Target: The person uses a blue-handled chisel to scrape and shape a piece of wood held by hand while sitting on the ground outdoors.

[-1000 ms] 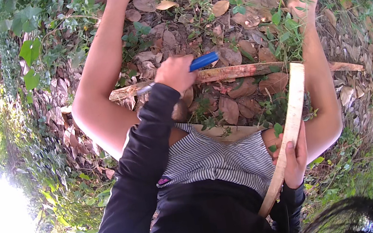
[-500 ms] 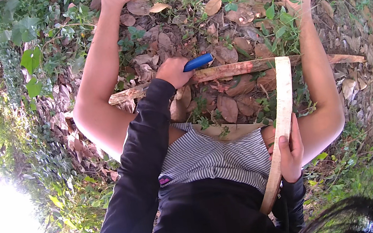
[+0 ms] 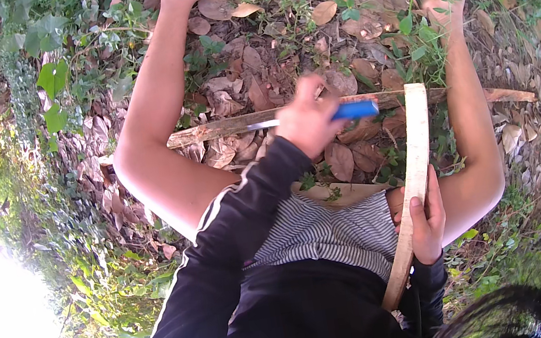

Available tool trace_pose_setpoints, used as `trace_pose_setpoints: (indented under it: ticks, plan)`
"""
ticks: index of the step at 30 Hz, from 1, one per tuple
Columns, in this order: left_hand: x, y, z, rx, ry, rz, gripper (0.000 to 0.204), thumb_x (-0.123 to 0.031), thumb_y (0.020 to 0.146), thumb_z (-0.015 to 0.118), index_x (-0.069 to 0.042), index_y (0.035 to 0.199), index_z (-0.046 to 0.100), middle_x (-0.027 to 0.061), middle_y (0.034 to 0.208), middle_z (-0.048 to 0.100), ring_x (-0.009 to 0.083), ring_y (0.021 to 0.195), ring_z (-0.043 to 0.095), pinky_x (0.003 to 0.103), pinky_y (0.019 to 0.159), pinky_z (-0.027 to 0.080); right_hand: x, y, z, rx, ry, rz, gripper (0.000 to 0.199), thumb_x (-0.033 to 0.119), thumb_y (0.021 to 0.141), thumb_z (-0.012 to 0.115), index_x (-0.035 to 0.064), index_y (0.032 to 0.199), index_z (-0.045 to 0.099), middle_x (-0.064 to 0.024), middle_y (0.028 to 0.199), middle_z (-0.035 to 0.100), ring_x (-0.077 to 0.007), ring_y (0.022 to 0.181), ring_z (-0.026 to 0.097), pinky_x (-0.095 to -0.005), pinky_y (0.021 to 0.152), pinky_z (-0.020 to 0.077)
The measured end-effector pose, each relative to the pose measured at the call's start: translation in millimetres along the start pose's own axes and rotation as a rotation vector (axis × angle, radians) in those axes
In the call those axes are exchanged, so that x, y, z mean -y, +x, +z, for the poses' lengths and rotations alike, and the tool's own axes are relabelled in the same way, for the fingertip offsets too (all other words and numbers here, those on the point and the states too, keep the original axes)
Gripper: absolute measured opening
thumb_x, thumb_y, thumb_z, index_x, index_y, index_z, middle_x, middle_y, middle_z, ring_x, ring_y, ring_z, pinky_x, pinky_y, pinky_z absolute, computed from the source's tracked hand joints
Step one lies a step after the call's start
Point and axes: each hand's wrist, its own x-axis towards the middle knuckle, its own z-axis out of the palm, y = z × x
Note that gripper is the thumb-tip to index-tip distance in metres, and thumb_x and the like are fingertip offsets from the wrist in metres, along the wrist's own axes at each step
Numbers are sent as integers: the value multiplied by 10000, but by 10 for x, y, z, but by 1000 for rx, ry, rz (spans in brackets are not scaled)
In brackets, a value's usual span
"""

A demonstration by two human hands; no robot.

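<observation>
**Bare wood, blue plastic, dark cloth**

My wood strip (image 3: 415, 147): pale, matt, fairly smooth. Pole (image 3: 209, 131): wood too, rougher, blotched. Tool handle (image 3: 356, 110): smooth blue, plastic by its look; blade (image 3: 264, 125): bright metal, blurred. My sleeve (image 3: 241, 208): smooth dark cloth. Striped shorts (image 3: 325, 231): matt cloth.

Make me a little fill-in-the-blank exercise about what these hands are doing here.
1. The left hand grips a tool whose handle is coloured ____.
2. The right hand, holding a pale strip, brings the number of hands in view to ____.
3. The shorts are patterned with ____.

Missing words: blue; two; stripes.
</observation>
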Motion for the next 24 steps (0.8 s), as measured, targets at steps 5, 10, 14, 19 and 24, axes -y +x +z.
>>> trace_pose_setpoints:
  ticks: [5,10,14,19,24]
  plan:
    - [-182,-188,356,48,9,408,248,-230,703,728,-130,904,625,23,875,589,186,733,649,338,543,544,-23,-7,-32,-94,-48,15,623,205,1002,471,97,1548,191,-121,1089,599,-91,618,572,-223,484,504]
    - [-167,-150,476,-27,-44,506,241,-249,673,715,-138,868,627,-5,734,595,193,656,641,334,532,534,-10,-11,-34,-123,-25,12,634,210,998,475,100,1550,182,-127,1105,592,-92,630,574,-219,470,495]
    - [-155,3,609,-78,-135,513,183,-255,724,667,-118,791,566,32,679,563,213,615,648,359,468,519,10,7,15,-100,-38,10,630,204,995,473,94,1547,189,-130,1107,594,-94,628,580,-217,472,495]
    - [-146,10,681,-30,-215,452,269,-298,681,730,-122,804,568,29,682,574,233,638,658,382,496,528,39,10,25,-113,-76,9,622,205,995,472,84,1542,203,-131,1106,600,-94,625,582,-216,473,495]
    - [-143,32,657,20,-240,432,293,-329,703,733,-120,830,572,36,707,595,250,658,665,401,523,531,34,13,19,-127,-28,7,627,160,983,477,65,1538,203,-160,1132,609,-117,616,578,-228,483,491]
